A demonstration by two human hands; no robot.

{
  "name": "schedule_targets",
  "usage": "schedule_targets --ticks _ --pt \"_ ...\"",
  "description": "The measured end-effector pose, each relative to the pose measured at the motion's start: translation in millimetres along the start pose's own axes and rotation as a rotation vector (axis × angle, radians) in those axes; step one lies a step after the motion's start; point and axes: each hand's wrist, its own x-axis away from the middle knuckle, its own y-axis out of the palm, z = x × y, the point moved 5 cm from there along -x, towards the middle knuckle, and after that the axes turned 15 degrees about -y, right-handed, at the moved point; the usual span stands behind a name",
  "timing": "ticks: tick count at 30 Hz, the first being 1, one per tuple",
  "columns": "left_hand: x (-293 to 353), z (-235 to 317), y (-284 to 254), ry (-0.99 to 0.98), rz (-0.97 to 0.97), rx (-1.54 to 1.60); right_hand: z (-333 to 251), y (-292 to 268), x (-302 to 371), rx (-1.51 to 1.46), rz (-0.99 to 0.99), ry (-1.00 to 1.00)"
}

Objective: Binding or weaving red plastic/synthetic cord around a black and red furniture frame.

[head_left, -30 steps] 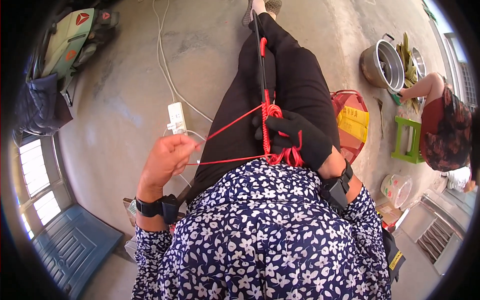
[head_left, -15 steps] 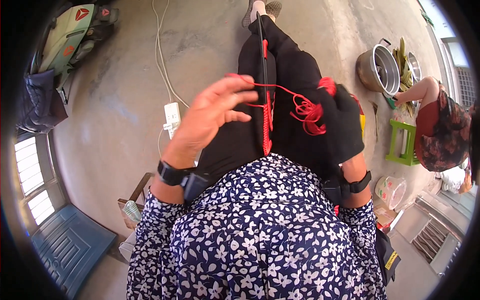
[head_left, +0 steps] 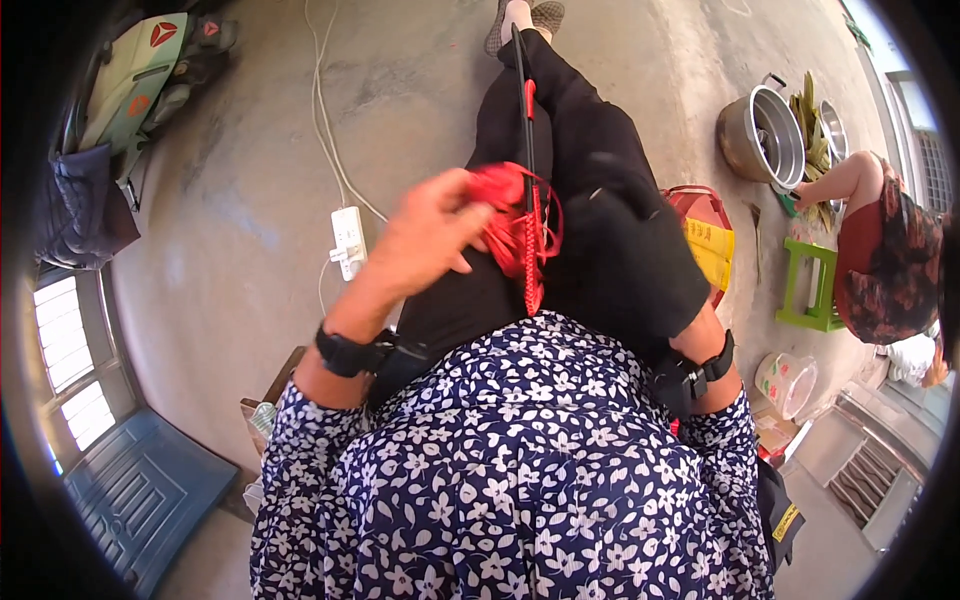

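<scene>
My bare left hand (head_left: 425, 235) is over my left thigh, its fingers curled at a loose bundle of red cord (head_left: 503, 205). Motion blurs both the bundle and the fingertips. A thin black rod (head_left: 530, 140) lies lengthwise along my lap, and tight red braiding (head_left: 533, 285) covers its near part. Loops of the cord hang beside and across this rod. Over my right thigh is my right hand (head_left: 655, 260) in a black glove, apart from the bundle. Its fingers are smeared by motion against my black trousers.
A red and yellow bag (head_left: 710, 250) stands beside my right leg. Farther right are a metal pot (head_left: 735, 140), a green stool (head_left: 805, 285) and another seated person (head_left: 880, 250). To the left, a white power strip (head_left: 347, 240) with cables lies on the floor.
The cord bundle has passed from my right hand to my left hand, beside the rod. My gloved right hand has shifted slightly left, uncovering more of the bag.
</scene>
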Motion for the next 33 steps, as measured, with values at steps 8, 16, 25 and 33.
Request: schedule_targets --ticks 8,16,25,33 --pt "102 57 -70 0.500 -0.282 0.916 -46 33 -49 0.528 -0.112 -0.590" --pt "110 61 -114 0.574 0.169 0.473 -66 -6 -26 -0.015 -0.039 -0.404" --pt "9 9 33 0.221 0.287 -0.476 -39 -7 24 -0.594 0.136 0.201" --pt "16 2 -23 0.250 0.244 0.243 -31 -44 -20 0.174 0.204 -0.010"
